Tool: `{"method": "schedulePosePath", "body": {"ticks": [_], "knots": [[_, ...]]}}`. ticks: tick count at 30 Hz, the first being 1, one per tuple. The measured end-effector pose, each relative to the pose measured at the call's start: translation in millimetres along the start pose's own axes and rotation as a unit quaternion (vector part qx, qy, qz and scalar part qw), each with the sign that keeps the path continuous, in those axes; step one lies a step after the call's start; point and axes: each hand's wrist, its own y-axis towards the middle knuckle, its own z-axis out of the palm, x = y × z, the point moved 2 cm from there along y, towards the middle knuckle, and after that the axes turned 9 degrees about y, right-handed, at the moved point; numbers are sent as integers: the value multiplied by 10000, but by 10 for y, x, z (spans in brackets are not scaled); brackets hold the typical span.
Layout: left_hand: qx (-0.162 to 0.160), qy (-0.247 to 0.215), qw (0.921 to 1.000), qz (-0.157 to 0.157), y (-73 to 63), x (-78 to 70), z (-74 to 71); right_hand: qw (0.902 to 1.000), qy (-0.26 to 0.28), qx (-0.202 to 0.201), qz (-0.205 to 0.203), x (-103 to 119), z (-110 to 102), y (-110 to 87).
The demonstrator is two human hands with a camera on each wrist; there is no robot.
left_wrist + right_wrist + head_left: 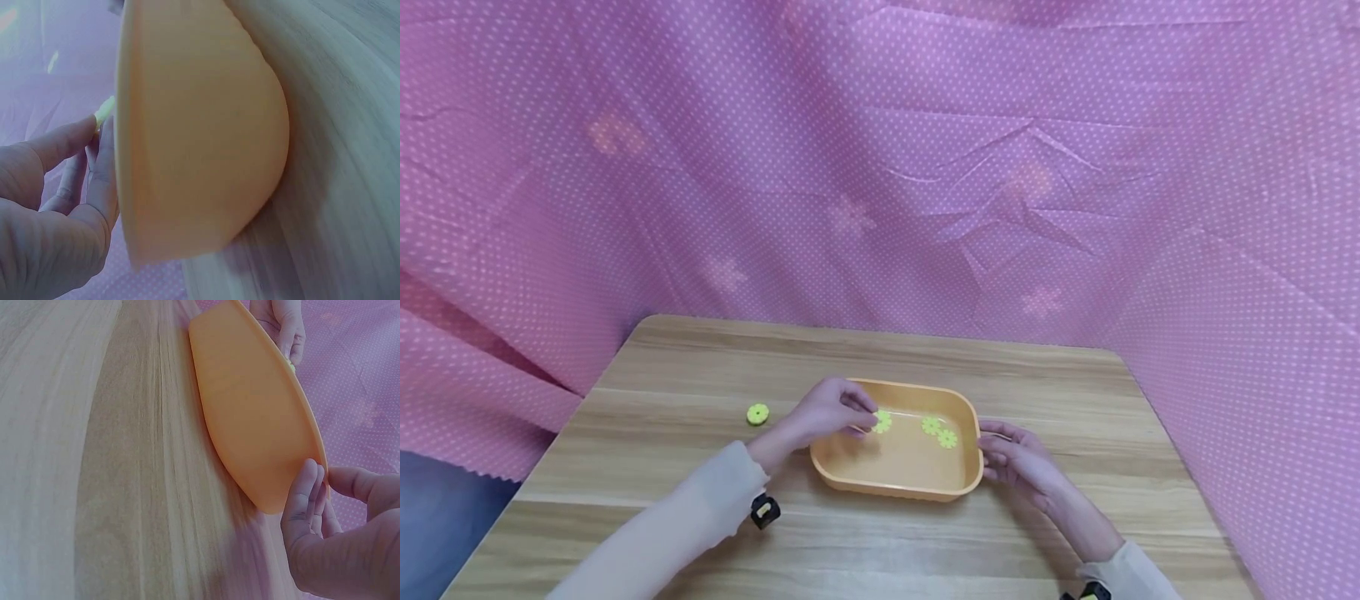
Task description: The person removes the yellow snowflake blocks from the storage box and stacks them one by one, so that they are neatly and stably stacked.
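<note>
An orange plastic tray (895,482) with raised walls stands on the table. Over its left part, my left hand (831,410) pinches a yellow-green flower-shaped piece (105,111) between thumb and fingers. Two similar flower-shaped pieces (947,438) lie on the tray's floor toward the right. My right hand (1018,454) grips the tray's right end; in the right wrist view the thumb (353,481) is at the rim and the other fingers lie against the outer wall. The left wrist view shows mostly the tray's outer side, which hides its inside.
Left of the tray, a yellow-green round piece (757,414), apparently a small stack, lies on the wooden table (850,550). A pink dotted cloth (880,208) hangs behind and at both sides of the table.
</note>
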Motion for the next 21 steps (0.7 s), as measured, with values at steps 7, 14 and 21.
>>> {"method": "schedulePosePath", "body": {"ticks": [7, 14, 21], "knots": [[-171, 74, 9998, -63, -119, 7, -194, 9998, -73, -158, 20, -2, 18, -3], [-381, -26, 9991, -192, -227, 60, -412, 9999, -80, -145, 14, -7, 3, -3], [-650, 18, 9977, -205, -354, 118, -641, 9998, -128, -161, 21, -12, -13, 7]]}}
